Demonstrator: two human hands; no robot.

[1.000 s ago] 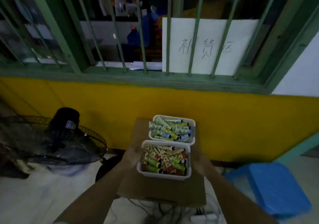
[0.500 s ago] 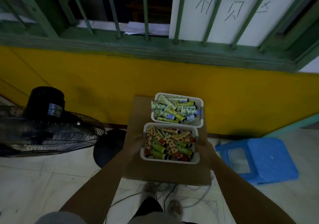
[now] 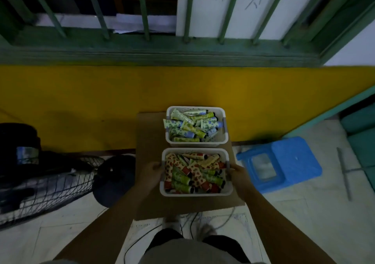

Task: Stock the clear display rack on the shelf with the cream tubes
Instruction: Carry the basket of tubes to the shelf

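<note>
Basket, near, white perforated plastic, rectangular | glossy red-and-green printed cream tubes heaped inside | brown cardboard sheet beneath | left grip and right grip clasp its sides | matching far basket adjacent.

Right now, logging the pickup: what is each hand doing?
Left hand: grips the near basket's left end.
Right hand: grips its right end.

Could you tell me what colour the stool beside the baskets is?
The stool is blue, seen in the head view.
</note>
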